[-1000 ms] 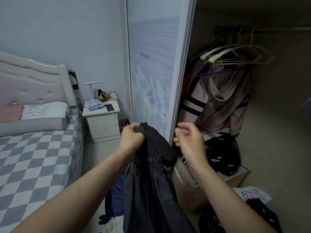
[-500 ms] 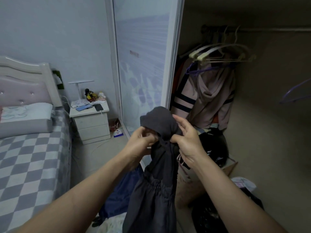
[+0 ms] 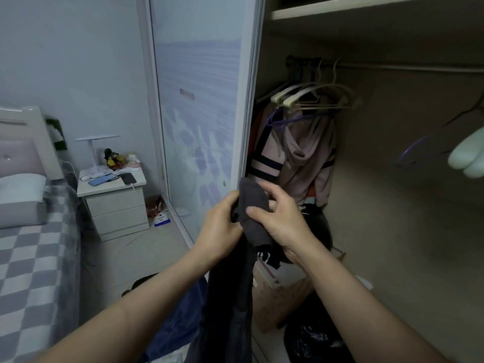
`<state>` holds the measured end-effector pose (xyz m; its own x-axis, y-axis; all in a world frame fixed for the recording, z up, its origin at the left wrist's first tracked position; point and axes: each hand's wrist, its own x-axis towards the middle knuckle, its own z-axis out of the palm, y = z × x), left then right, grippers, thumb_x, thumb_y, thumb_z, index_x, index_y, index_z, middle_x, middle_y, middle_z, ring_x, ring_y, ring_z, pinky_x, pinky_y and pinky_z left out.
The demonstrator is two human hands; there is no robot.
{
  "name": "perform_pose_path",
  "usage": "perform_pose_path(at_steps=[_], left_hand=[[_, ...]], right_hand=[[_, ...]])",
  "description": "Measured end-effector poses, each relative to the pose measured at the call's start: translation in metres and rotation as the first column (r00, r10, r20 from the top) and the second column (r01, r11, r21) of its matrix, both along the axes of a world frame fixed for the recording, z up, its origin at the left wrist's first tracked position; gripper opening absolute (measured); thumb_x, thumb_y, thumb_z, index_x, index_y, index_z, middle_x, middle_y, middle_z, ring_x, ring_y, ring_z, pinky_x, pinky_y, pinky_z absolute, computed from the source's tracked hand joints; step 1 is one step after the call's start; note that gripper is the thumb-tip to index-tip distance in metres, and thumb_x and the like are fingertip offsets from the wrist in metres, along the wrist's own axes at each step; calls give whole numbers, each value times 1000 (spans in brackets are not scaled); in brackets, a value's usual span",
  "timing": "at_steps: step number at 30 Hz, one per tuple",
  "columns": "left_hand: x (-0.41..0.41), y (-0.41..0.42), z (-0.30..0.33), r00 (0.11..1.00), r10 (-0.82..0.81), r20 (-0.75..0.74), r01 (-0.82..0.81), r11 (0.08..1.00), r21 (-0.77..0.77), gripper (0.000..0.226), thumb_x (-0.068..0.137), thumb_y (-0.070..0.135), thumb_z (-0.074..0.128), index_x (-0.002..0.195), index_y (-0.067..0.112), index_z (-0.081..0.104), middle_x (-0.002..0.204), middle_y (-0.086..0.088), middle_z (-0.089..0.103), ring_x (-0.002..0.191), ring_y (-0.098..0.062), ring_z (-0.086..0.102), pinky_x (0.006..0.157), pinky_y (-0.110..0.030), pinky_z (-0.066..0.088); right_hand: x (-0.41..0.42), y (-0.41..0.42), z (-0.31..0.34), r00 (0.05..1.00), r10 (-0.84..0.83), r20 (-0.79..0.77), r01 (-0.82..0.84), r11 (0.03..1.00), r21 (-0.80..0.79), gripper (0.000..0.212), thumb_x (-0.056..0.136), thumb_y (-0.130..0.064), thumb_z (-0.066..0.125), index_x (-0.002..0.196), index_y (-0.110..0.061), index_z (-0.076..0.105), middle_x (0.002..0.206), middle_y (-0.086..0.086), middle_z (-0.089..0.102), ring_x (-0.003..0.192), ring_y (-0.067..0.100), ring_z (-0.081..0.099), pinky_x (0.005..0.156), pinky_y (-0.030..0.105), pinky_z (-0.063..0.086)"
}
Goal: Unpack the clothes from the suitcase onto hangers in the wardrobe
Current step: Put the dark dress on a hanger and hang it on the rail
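Bedroom, open wardrobe (image 3: 392, 205); L hand (image 3: 220, 226) & R hand (image 3: 281, 218) both grip dark garment (image 3: 251, 205).

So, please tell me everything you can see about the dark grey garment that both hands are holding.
The dark grey garment looks like soft, matte woven fabric. Its top end is bunched into a rounded fold between the left hand and the right hand, which both grip it in front of the open wardrobe. The rest hangs straight down between the forearms, in long vertical folds, and runs out of view at the bottom. No hanger is on it yet.

checked bed (image 3: 28, 263), white nightstand (image 3: 116, 205), lamp (image 3: 95, 146)
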<state>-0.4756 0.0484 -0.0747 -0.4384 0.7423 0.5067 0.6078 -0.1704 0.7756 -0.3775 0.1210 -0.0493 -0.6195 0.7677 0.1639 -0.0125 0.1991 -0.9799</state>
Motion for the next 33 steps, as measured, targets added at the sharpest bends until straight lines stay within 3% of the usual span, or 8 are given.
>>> perform_pose_path(at_steps=[6,9,12,15,20,25,29,33], left_hand=[[-14,0,18,935,-15,354,2,999,36,33,92,-4,46,77,18,64,76,4,63,71,-3,55,59,-4,41],[-27,-4,33,898,25,439,-27,1000,-1,33,91,-7,40,75,15,58,64,-2,52,44,0,43,40,-12,34],[-34,-4,44,880,-24,474,55,997,-50,22,87,-3,44,81,15,56,68,-2,51,54,-11,47,47,-20,40],[-34,-4,53,963,-58,263,125,960,-249,23,80,31,69,95,19,58,73,-1,52,65,-15,50,56,-23,39],[-23,5,69,954,5,-298,-117,926,-359,25,85,18,62,64,15,48,61,1,48,64,-17,47,52,-20,33],[-7,24,77,985,-169,-19,159,957,-241,26,85,-7,52,74,15,42,67,-1,47,62,-12,42,52,-15,36],[10,45,80,966,-251,-65,224,932,-284,14,92,1,48,95,13,54,72,-6,53,66,-13,45,61,-22,37],[33,60,84,906,-172,388,250,955,-161,31,93,-4,43,78,17,61,70,-6,56,62,-14,49,49,-17,43]], right_hand=[[31,23,13,970,-176,-169,126,955,-267,48,80,25,38,113,-5,57,86,7,65,76,14,63,65,20,54],[45,29,16,968,-189,-168,133,947,-293,47,84,22,32,104,-10,60,85,9,67,78,19,64,69,25,57],[54,31,18,955,-260,-143,210,932,-294,52,85,19,25,90,-13,66,85,13,66,75,23,65,59,25,57],[63,31,25,946,-287,-154,230,924,-307,48,89,11,27,83,-12,68,71,10,65,62,19,64,54,23,54],[83,40,41,950,-263,-171,200,927,-316,37,92,-1,33,81,-11,68,68,7,64,57,18,61,57,26,54],[104,46,45,967,-229,-114,196,949,-247,27,96,-9,44,77,-7,63,64,3,63,50,7,60,53,16,50],[120,55,51,961,-271,-62,258,953,-156,24,97,-14,44,84,-6,62,71,4,60,50,4,58,49,12,47],[123,66,52,838,-501,217,398,833,385,25,94,-16,51,116,-8,59,102,4,58,95,14,56,82,17,46]])
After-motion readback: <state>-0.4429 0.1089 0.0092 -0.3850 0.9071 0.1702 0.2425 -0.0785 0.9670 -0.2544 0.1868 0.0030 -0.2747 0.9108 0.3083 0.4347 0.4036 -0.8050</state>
